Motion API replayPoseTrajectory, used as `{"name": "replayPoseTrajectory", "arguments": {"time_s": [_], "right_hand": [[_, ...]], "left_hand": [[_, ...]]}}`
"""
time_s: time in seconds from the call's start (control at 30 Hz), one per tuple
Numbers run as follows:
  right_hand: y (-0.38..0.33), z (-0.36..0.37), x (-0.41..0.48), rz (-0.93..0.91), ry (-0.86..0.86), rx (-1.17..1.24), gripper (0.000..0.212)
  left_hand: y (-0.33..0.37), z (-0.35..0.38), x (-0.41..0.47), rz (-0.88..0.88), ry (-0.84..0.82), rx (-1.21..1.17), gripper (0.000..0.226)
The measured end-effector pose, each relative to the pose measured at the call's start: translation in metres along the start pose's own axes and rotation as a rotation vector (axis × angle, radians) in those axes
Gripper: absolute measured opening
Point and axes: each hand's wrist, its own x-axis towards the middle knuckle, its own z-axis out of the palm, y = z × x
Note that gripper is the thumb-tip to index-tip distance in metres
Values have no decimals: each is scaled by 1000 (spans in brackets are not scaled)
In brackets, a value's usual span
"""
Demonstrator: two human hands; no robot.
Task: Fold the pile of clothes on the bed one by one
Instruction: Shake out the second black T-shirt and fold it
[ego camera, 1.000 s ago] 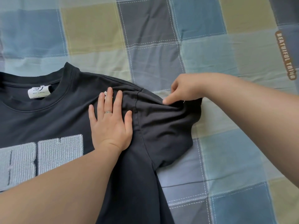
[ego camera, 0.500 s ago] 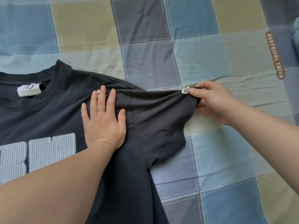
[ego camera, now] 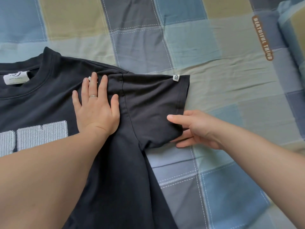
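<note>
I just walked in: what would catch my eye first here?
A dark T-shirt with big white letters lies spread across a checkered bedspread, filling the left and centre. The left hand presses flat near its shoulder, while the right hand pinches the lower corner of the outstretched sleeve.

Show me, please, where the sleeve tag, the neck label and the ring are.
sleeve tag [ego camera: 176, 78]: head view, middle of the white tab.
neck label [ego camera: 15, 78]: head view, centre of the white patch.
ring [ego camera: 93, 96]: head view, top of the silver band.
</note>
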Motion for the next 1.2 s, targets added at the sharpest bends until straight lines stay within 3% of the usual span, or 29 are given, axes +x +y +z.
{"name": "replayPoseTrajectory", "arguments": {"time_s": [0.23,0.33,0.43,0.5,0.63,0.73,0.9,1.03,1.2], "right_hand": [[37,7,-16,-57,326,140,32],[48,17,-22,-94,305,198,19],[58,26,-32,-76,219,154,14],[63,22,-38,-59,288,163,4],[68,21,-45,-78,433,231,18],[79,35,-55,-89,339,158,30],[115,47,-80,-83,266,-35,25],[189,73,-110,-45,263,-236,21],[276,105,-141,16,219,-531,33]], "left_hand": [[3,-21,-26,83,-125,-189,65],[15,-26,-85,173,-130,-260,65],[20,-19,-140,247,-212,-164,71],[17,-11,-162,261,-240,-75,74],[15,-5,-181,275,-252,-10,77],[16,-10,-193,280,-280,-37,78],[3,-19,-240,329,-377,-57,76],[-18,-28,-292,400,-503,3,76],[-30,-37,-333,484,-581,64,78]]}}
